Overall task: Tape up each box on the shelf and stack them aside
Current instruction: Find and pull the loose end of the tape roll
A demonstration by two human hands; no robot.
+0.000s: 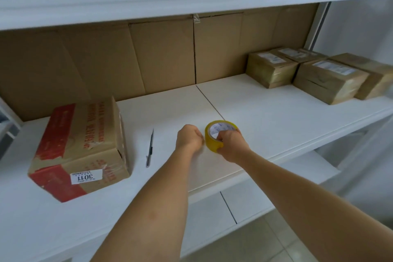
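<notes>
A yellow tape roll (212,141) stands on edge on the white shelf (265,117) near its front. My right hand (232,144) grips the roll, fingers hooked through its core. My left hand (189,139) sits just left of the roll with curled fingers touching its outer edge; whether it pinches the tape end I cannot tell. A brown and red cardboard box (83,147) with a "3011" label lies at the shelf's left. Several small taped boxes (327,80) with white labels stand together at the back right.
A thin dark pen-like cutter (150,148) lies between the big box and my hands. Flattened cardboard (165,55) lines the shelf's back. A white board hangs overhead. A lower shelf (244,202) and tiled floor show below the front edge.
</notes>
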